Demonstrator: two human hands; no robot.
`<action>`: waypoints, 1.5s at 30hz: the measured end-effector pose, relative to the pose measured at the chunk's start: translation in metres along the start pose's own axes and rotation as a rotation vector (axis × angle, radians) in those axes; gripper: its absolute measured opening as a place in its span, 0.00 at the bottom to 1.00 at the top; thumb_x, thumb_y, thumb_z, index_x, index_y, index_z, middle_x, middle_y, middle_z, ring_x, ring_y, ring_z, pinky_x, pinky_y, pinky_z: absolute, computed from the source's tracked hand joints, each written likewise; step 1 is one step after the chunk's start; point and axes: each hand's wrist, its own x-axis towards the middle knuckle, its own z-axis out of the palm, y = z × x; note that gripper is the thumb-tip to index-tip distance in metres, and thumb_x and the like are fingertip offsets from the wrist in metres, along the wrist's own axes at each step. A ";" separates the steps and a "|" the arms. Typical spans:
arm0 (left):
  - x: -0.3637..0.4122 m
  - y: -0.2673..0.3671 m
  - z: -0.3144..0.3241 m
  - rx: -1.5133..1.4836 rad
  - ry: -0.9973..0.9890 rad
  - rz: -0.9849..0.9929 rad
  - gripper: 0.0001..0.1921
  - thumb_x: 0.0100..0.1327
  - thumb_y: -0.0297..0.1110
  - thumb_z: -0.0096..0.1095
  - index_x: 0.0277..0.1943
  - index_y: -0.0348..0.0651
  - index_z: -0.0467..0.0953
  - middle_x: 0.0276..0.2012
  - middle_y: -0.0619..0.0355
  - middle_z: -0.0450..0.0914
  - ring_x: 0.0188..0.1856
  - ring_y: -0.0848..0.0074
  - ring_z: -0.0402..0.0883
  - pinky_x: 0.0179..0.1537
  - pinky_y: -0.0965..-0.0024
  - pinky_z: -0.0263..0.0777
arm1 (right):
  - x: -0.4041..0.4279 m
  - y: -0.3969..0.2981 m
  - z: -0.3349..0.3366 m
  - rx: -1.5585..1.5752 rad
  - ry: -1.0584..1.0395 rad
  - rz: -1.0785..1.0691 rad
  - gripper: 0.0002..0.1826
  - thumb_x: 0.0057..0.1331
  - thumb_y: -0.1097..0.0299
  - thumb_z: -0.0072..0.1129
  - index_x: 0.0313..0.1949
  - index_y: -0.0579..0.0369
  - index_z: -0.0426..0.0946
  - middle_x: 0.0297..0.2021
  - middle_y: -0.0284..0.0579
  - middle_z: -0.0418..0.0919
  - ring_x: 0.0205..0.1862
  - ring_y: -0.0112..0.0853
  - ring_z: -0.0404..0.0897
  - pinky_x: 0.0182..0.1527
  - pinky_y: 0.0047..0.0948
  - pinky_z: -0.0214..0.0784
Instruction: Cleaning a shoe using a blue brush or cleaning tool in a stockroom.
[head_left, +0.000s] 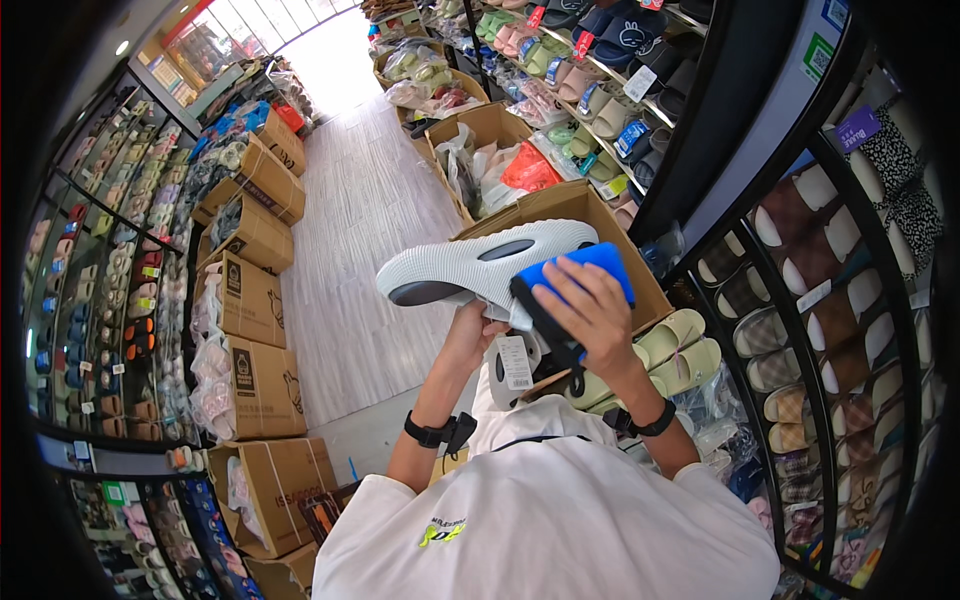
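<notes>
My left hand (471, 334) grips a pale grey rubber shoe (457, 259) by its strap end, its ribbed sole and dark inserts facing up. A white paper tag (513, 362) bearing print hangs just below, against a grey piece of footwear that is partly hidden. My right hand (589, 315) holds a blue and black cloth item (611, 264) with a black loop, its fingers spread over the blue face. The cloth item touches or overlaps the heel side of the shoe; exactly where they meet is hidden.
An open cardboard box (645, 300) lies beneath the shoe, with green slippers (686, 360) beside it. Another box (480, 120) of bagged goods stands beyond. Slipper racks (817, 300) line the right, shelves (112, 285) the left, with stacked cartons (251, 315) along a wood-look floor (352, 247).
</notes>
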 end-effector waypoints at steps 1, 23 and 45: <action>0.001 0.000 -0.004 0.019 -0.062 0.001 0.13 0.81 0.32 0.42 0.53 0.35 0.75 0.36 0.59 0.78 0.23 0.86 0.61 0.26 0.78 0.57 | 0.003 0.002 -0.002 0.000 0.015 0.038 0.24 0.68 0.67 0.62 0.63 0.53 0.84 0.66 0.48 0.82 0.68 0.46 0.79 0.69 0.50 0.69; -0.006 0.003 0.009 -0.015 0.071 0.005 0.14 0.82 0.34 0.44 0.53 0.36 0.77 0.36 0.60 0.81 0.23 0.86 0.63 0.28 0.78 0.59 | 0.001 -0.003 -0.002 -0.002 -0.004 -0.026 0.24 0.69 0.66 0.59 0.64 0.52 0.84 0.66 0.47 0.82 0.68 0.44 0.80 0.69 0.48 0.69; 0.004 -0.007 0.001 -0.027 0.033 0.001 0.15 0.81 0.32 0.43 0.57 0.37 0.78 0.42 0.64 0.84 0.25 0.88 0.68 0.24 0.82 0.62 | -0.004 -0.015 0.006 0.024 0.020 0.038 0.24 0.68 0.67 0.61 0.63 0.52 0.84 0.66 0.48 0.82 0.68 0.45 0.79 0.70 0.50 0.66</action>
